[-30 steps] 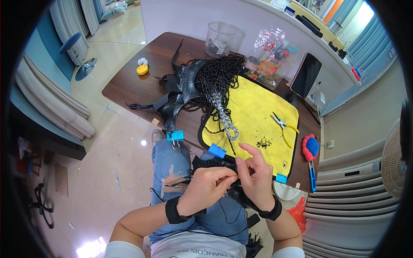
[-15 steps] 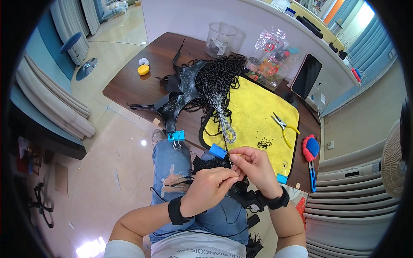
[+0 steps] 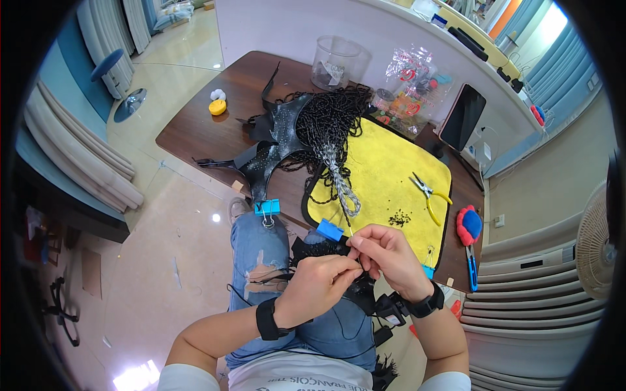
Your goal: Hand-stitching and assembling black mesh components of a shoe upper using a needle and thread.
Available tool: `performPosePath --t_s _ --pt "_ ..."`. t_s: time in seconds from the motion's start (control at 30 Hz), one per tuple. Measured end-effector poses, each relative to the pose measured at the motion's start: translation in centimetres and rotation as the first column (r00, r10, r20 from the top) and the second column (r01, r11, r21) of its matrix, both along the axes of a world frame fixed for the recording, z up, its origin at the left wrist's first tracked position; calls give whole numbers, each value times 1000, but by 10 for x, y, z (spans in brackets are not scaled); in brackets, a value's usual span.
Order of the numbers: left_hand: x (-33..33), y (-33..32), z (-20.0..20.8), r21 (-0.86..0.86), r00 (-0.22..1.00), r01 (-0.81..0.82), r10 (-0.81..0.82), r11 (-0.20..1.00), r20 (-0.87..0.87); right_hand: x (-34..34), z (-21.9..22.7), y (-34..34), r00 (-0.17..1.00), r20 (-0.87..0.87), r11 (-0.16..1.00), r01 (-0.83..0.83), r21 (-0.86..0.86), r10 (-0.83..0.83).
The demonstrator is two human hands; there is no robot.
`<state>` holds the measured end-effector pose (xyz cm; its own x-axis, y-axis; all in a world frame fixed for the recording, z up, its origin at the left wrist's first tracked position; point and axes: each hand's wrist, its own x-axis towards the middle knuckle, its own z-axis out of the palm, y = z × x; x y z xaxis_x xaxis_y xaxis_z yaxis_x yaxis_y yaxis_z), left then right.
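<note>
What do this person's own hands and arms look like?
The left hand and right hand are gloveless. Wide black bands circle both wrists, and a small dark device shows beside the right one. Short white sleeves cover the upper arms.

With fingertips pinched close together, the left hand (image 3: 318,281) and right hand (image 3: 393,259) work near the brown tabletop (image 3: 195,124), where black braided cords (image 3: 329,114) overlap a yellow mat (image 3: 385,166) bearing pliers (image 3: 427,191) and small black beads (image 3: 399,217).
</note>
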<state>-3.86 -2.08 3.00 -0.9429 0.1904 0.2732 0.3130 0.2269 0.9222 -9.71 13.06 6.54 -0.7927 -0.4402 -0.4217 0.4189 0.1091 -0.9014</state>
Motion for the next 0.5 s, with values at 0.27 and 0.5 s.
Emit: performPosePath --t_s 0.27,0.5 --pt "-18 -15 4 1 998 -68 68 998 -17 9 6 4 992 15 991 129 -37 -128" --pt "-67 -21 7 -258 924 -55 -48 965 -378 20 18 18 990 14 990 140 9 -141"
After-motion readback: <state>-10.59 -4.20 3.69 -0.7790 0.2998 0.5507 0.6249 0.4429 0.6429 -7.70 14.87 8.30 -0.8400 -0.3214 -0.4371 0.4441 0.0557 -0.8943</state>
